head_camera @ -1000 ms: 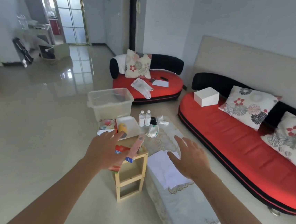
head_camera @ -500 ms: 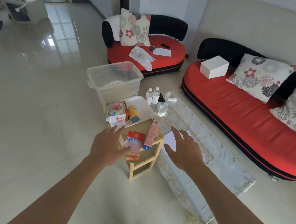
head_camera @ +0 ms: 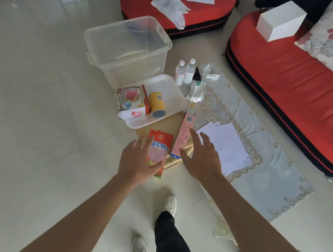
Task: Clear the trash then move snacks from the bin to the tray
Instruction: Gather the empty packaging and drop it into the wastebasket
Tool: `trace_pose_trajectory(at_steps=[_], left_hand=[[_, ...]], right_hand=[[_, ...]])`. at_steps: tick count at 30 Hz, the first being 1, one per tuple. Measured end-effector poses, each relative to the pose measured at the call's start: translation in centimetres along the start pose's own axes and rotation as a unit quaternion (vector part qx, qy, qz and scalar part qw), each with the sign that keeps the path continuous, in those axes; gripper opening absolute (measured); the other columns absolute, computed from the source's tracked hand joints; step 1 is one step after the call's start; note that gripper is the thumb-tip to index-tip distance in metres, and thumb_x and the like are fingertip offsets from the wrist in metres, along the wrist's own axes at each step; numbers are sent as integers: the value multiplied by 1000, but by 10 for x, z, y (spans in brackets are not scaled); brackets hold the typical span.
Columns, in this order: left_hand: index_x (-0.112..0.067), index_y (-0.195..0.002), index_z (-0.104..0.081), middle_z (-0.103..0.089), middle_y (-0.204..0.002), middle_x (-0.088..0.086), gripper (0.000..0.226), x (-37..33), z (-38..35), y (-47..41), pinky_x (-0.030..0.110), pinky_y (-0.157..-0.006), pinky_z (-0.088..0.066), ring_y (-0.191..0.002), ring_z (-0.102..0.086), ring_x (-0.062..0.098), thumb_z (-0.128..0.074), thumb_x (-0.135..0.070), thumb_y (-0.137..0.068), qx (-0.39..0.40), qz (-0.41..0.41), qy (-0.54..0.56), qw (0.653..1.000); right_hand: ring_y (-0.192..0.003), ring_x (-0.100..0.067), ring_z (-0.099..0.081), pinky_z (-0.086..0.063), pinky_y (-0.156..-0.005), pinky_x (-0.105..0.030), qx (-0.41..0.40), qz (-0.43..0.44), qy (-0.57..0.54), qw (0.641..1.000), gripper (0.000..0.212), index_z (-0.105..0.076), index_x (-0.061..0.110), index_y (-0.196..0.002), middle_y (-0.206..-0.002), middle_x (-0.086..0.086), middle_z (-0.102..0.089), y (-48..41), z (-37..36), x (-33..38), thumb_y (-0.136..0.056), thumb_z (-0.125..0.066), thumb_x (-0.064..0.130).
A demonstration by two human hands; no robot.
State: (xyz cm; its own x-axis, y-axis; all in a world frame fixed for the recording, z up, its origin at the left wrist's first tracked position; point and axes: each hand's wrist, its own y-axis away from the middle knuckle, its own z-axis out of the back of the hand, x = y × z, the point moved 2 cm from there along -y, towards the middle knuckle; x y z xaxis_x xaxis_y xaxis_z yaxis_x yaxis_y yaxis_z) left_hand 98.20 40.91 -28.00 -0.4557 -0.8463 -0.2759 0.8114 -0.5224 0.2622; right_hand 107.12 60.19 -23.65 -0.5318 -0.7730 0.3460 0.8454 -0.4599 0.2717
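A glossy, pale tiled floor fills our view, with one red sofa at two o'clock and a second sofa at twelve. Both our bare arms reach in from six o'clock. Our left hand hovers flat, fingers straight and spread, over the near end of a red snack packet; we cannot tell whether it touches. Our right hand, just beside it at three o'clock, is likewise spread and holds nothing.

A pale blue, lace-edged cloth lies at three o'clock of the hands, with white paper sheets on it. One clear, round-cornered plastic bin stands at eleven o'clock. One shallow white tray sits just before it, its near edge over a wooden stool; it holds one red carton and one yellow can lying on its side. On the stool lie the crinkly packet and one long pink box, side by side. Two small clear bottles stand upright at one o'clock of the tray.
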Motion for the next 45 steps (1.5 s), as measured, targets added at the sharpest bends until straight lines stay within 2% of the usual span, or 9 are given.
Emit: trace_pose_trajectory(at_steps=[4,9,16,20,26,33,36,40,45], left_hand=[[-31,-155,-22,-32,-161,5,95,-4,-28,-30,49,-110,-42,-139,-43,36,-54,-76,-78,19,26,2,999],[-36,-157,-16,-30,-163,7,98,1,-71,-66,51,-112,-39,-142,-39,36,-45,-82,-76,42,83,10,996],[-40,-159,-4,-12,-170,6,104,16,-119,-88,58,-119,-28,-151,-24,38,-45,-88,-77,40,111,4,993],[-38,-160,0,-2,-171,8,114,22,-134,-89,56,-122,-23,-154,-17,36,-51,-89,-72,33,100,6,994],[-32,-159,-13,-30,-160,12,122,14,-146,-96,50,-116,-33,-146,-30,34,-58,-90,-62,23,94,0,995],[-32,-157,-20,-20,-162,14,113,13,-149,-98,51,-112,-38,-142,-30,36,-77,-66,-64,23,94,-26,995],[-32,-154,-24,-20,-159,13,111,15,-145,-99,51,-110,-40,-138,-33,36,-81,-59,-62,32,93,-11,995],[-31,-154,-24,-27,-157,13,114,18,-136,-99,51,-109,-40,-137,-35,35,-81,-58,-59,40,78,16,996],[-29,-154,-24,-25,-158,12,115,10,-103,-99,53,-109,-41,-138,-34,35,-78,-60,-57,28,54,33,998]], right_hand=[[-138,-34,-42,-44,-107,-48,30,-20,-21,999,75,-15,34,-159,-163,-7,-21,-46,-23,-11,-97,-52,55],[-142,-35,-38,-44,-108,-49,71,-36,-31,996,80,-8,38,-159,-164,-7,-16,-92,-63,-24,-94,-51,59],[-131,-38,-47,-51,-94,-52,53,-76,-24,995,99,-3,35,-157,-159,-13,-19,-131,-114,-31,-84,-60,68],[-126,-41,-50,-51,-92,-52,48,-94,-6,994,103,2,34,-156,-159,-14,-16,-137,-136,-34,-83,-60,69],[-125,-41,-51,-54,-93,-55,35,-92,-31,995,103,6,35,-155,-154,-14,-24,-136,-151,-36,-84,-65,59],[-104,-41,-63,-57,-79,-48,17,-81,-75,994,89,-1,37,-159,-134,-15,-43,-135,-152,-32,-93,-61,47],[-103,-38,-63,-57,-79,-47,25,-85,-73,993,83,-4,36,-159,-130,-13,-45,-133,-147,-34,-96,-57,47],[-100,-36,-63,-57,-76,-47,11,-83,-58,995,80,-6,38,-157,-129,-12,-48,-128,-131,-36,-94,-56,44],[-94,-35,-64,-55,-71,-47,-3,-86,-61,994,91,-4,44,-153,-121,-9,-51,-119,-92,-43,-87,-65,30]])
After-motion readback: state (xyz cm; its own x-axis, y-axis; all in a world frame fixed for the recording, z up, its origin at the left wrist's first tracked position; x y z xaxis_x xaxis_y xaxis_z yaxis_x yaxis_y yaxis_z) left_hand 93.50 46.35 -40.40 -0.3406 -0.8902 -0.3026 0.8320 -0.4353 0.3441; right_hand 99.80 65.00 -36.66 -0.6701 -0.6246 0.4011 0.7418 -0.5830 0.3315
